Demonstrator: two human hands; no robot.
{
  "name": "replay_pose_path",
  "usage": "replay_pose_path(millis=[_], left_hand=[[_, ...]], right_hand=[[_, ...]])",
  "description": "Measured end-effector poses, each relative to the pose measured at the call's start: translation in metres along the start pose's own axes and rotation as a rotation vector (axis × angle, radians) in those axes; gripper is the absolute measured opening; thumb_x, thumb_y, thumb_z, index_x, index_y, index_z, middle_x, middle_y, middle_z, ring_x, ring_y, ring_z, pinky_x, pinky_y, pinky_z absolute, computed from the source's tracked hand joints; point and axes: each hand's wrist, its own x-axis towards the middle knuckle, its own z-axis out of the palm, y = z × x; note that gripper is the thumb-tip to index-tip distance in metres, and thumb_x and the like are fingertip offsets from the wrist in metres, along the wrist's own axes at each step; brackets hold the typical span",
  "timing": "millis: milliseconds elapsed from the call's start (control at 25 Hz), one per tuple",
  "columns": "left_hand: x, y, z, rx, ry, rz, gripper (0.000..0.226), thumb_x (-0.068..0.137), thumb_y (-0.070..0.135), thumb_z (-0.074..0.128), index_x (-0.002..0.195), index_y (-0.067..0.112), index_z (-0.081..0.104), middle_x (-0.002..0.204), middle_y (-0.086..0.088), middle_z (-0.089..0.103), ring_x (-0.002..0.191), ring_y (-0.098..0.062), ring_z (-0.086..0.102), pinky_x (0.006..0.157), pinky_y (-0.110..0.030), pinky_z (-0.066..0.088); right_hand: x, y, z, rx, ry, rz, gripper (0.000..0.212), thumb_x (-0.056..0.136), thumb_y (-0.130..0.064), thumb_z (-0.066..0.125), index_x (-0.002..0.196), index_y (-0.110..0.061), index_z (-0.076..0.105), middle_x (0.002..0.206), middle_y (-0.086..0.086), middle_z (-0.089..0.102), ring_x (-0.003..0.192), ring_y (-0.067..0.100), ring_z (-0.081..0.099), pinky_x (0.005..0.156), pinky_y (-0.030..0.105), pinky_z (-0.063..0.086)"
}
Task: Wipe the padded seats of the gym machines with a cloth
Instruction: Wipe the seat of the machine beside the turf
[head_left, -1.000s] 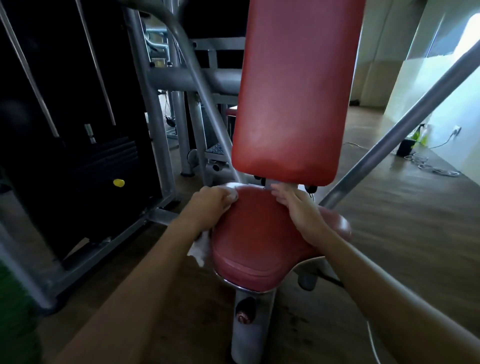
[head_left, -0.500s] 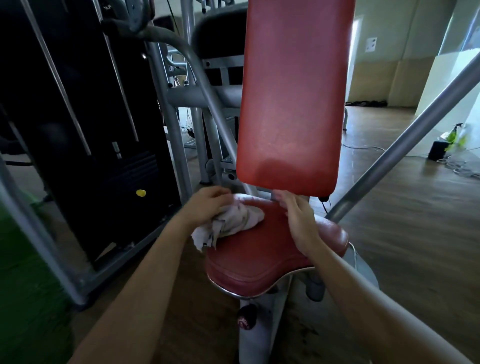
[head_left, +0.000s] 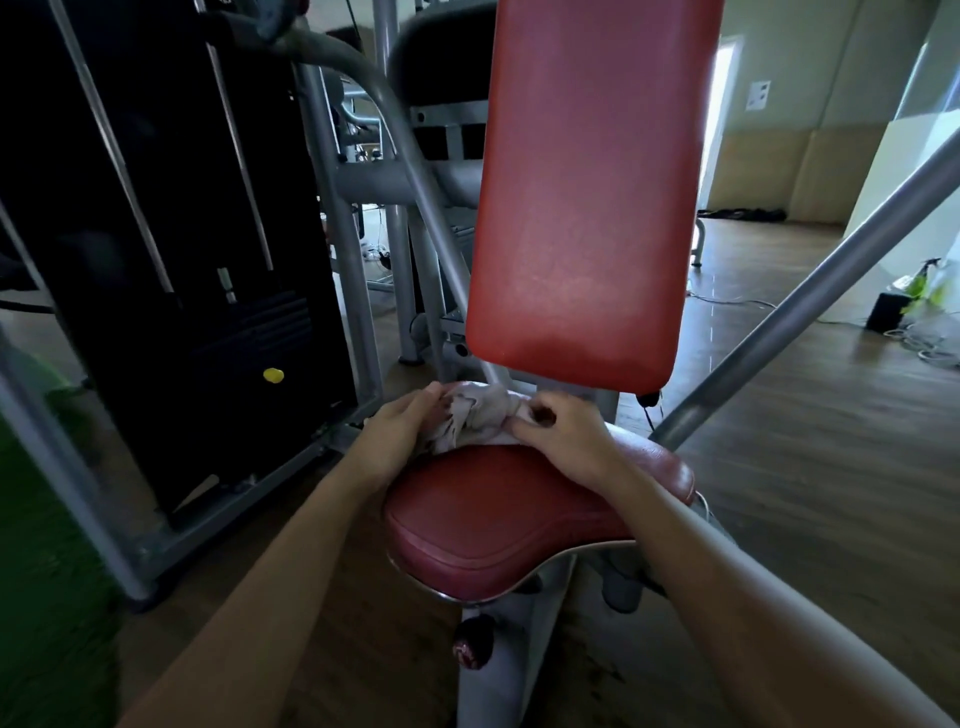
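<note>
Two hands hold the bunched cloth (head_left: 478, 415) at the seat's (head_left: 498, 525) rear edge, under the backrest (head_left: 587, 208): left hand (head_left: 400, 431) curled round it, right hand (head_left: 566, 441) pinching. Red padding stretches from them to the front edge.

cloth (head_left: 480, 415) on seat (head_left: 498, 525), below backrest (head_left: 587, 197)

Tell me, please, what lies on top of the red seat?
A crumpled cloth lies at the back of the seat, held by the left hand and right hand; padding beneath is covered.
</note>
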Motion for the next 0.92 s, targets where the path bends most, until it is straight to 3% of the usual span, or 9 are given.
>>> replay_pose_path(millis=[120,200,280,360,400,520,680,800,920], left_hand=[[0.020,-0.006,0.012,0.206,-0.020,0.140,0.040,0.101,0.054,0.045,0.129,0.034,0.066,0.128,0.010,0.068,0.122,-0.009,0.060,0.111,-0.033,0.041],[0.030,-0.006,0.017,0.325,-0.008,0.176,0.041,0.105,0.045,0.041,0.139,0.028,0.058,0.139,0.009,0.058,0.130,-0.010,0.052,0.104,-0.021,0.033],[0.028,-0.008,0.018,0.367,0.032,0.250,0.038,0.107,0.034,0.039,0.140,0.023,0.054,0.132,0.012,0.053,0.127,-0.007,0.048,0.096,-0.012,0.029],[0.025,-0.014,0.014,0.359,0.052,0.320,0.033,0.108,0.026,0.040,0.138,0.022,0.054,0.127,0.013,0.054,0.121,-0.005,0.050,0.090,-0.003,0.031],[0.024,-0.018,0.011,0.354,0.065,0.302,0.033,0.108,0.024,0.040,0.138,0.021,0.054,0.127,0.011,0.057,0.120,-0.007,0.053,0.090,-0.002,0.032],[0.024,-0.028,0.000,0.390,0.131,0.149,0.037,0.107,0.026,0.042,0.141,0.015,0.052,0.137,-0.001,0.060,0.127,-0.019,0.054,0.102,-0.020,0.037],[0.019,-0.024,-0.004,0.445,0.082,0.041,0.042,0.107,0.029,0.040,0.146,0.018,0.046,0.148,-0.004,0.052,0.136,-0.021,0.048,0.111,-0.032,0.037],[0.017,-0.018,-0.002,0.659,-0.009,-0.005,0.047,0.106,0.028,0.043,0.151,0.017,0.041,0.162,-0.003,0.032,0.152,-0.020,0.022,0.126,-0.039,0.015],[0.016,0.002,0.015,0.820,-0.092,-0.122,0.067,0.103,0.049,0.037,0.158,0.014,0.026,0.168,-0.005,0.012,0.156,-0.024,0.004,0.124,-0.037,0.000]], right_hand=[[0.004,0.015,-0.010,-0.047,0.085,0.148,0.022,0.084,-0.034,0.071,0.094,-0.016,0.063,0.082,-0.006,0.065,0.075,0.007,0.058,0.059,0.010,0.037],[0.006,0.010,-0.004,0.115,0.070,0.147,0.029,0.091,-0.034,0.063,0.119,-0.027,0.062,0.111,-0.007,0.067,0.101,0.005,0.061,0.077,0.005,0.040],[0.005,-0.001,0.008,0.118,0.019,0.079,0.043,0.089,-0.055,0.059,0.130,-0.042,0.059,0.125,-0.012,0.062,0.117,0.004,0.056,0.101,0.019,0.042],[0.003,-0.012,0.019,-0.164,0.011,0.034,0.059,0.074,-0.080,0.059,0.123,-0.045,0.058,0.114,-0.016,0.062,0.109,0.007,0.058,0.099,0.035,0.046],[0.003,-0.019,0.022,-0.230,0.032,0.046,0.059,0.071,-0.080,0.062,0.117,-0.043,0.059,0.107,-0.016,0.063,0.103,0.006,0.059,0.094,0.036,0.048],[0.010,-0.030,0.024,-0.225,0.135,0.062,0.043,0.070,-0.062,0.066,0.102,-0.033,0.061,0.093,-0.012,0.065,0.086,0.007,0.060,0.079,0.038,0.051],[0.025,-0.034,0.025,-0.232,0.061,0.124,0.049,0.071,-0.048,0.067,0.117,-0.032,0.063,0.105,-0.005,0.064,0.094,0.014,0.061,0.080,0.036,0.053],[0.032,-0.032,0.009,-0.226,-0.025,0.151,0.044,0.073,-0.038,0.073,0.115,-0.029,0.064,0.102,-0.002,0.062,0.092,0.020,0.061,0.078,0.038,0.052],[0.030,-0.026,-0.021,-0.277,-0.136,0.131,0.047,0.077,-0.040,0.073,0.121,-0.026,0.063,0.107,0.003,0.061,0.093,0.025,0.063,0.079,0.036,0.053]])
